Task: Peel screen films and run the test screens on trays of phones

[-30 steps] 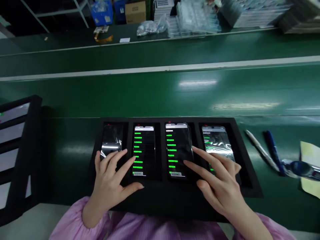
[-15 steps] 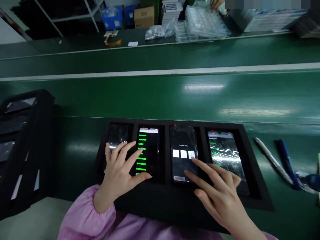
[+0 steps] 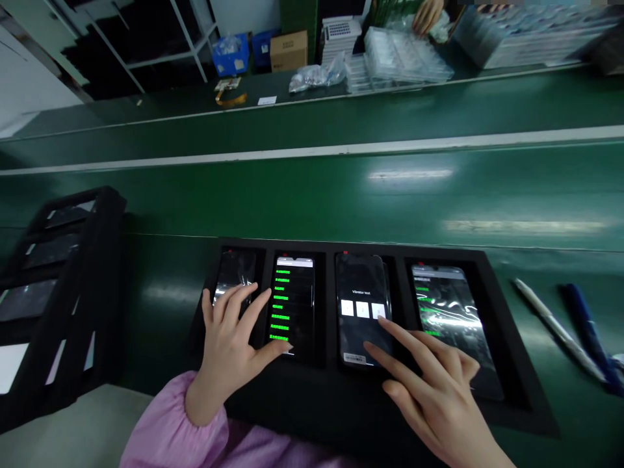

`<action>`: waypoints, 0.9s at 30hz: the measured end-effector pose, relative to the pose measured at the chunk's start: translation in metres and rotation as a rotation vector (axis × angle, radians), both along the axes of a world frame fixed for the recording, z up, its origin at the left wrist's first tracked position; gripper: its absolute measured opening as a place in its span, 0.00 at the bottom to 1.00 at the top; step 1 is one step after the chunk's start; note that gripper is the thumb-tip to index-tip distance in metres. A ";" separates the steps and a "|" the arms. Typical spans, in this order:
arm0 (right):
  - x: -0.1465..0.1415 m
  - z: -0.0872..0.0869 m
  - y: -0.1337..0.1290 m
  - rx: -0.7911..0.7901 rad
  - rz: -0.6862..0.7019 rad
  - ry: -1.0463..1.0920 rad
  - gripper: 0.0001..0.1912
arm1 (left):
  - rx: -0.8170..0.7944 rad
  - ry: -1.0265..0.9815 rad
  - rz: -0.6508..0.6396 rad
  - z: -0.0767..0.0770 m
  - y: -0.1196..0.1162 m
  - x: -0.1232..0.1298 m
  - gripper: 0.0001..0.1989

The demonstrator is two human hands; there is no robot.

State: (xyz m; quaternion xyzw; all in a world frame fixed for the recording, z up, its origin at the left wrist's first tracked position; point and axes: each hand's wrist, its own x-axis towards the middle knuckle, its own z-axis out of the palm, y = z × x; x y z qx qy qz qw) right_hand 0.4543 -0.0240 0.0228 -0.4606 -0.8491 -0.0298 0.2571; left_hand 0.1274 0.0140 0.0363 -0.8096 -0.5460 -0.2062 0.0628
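Note:
Several smartphones lie side by side in the slots of a black foam tray (image 3: 329,305). My left hand (image 3: 234,344) is spread over the far-left phone (image 3: 236,268), its thumb at the lower edge of the second phone (image 3: 302,305), whose screen lists green text lines. The third phone (image 3: 361,331) shows "Vibrator test" above three white squares. My right hand (image 3: 433,390) has its fingers apart, a fingertip at the rightmost square and another lower on that screen. Beside it, the far-right phone (image 3: 453,312) shows green text under shiny film and is partly covered by my right hand.
A second black tray (image 3: 104,260) with several phones stands at the left. A white pen (image 3: 558,328) and a blue pen (image 3: 587,331) lie at the right. Across the green bench are clear plastic trays (image 3: 404,55), a cardboard box (image 3: 289,51) and another person's hand (image 3: 428,16).
The camera view has shifted slightly, so the scene sits lower. My left thumb has moved to the second phone's lower edge, and its list has scrolled. My right hand stays on the third phone.

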 end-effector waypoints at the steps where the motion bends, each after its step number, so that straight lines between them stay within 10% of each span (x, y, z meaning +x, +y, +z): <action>1: 0.000 0.000 0.000 0.004 -0.001 0.003 0.18 | -0.015 0.002 -0.009 0.000 -0.004 0.000 0.35; 27: -0.006 0.011 0.000 -0.095 -0.084 0.023 0.23 | 0.042 0.079 -0.283 -0.017 -0.021 -0.010 0.24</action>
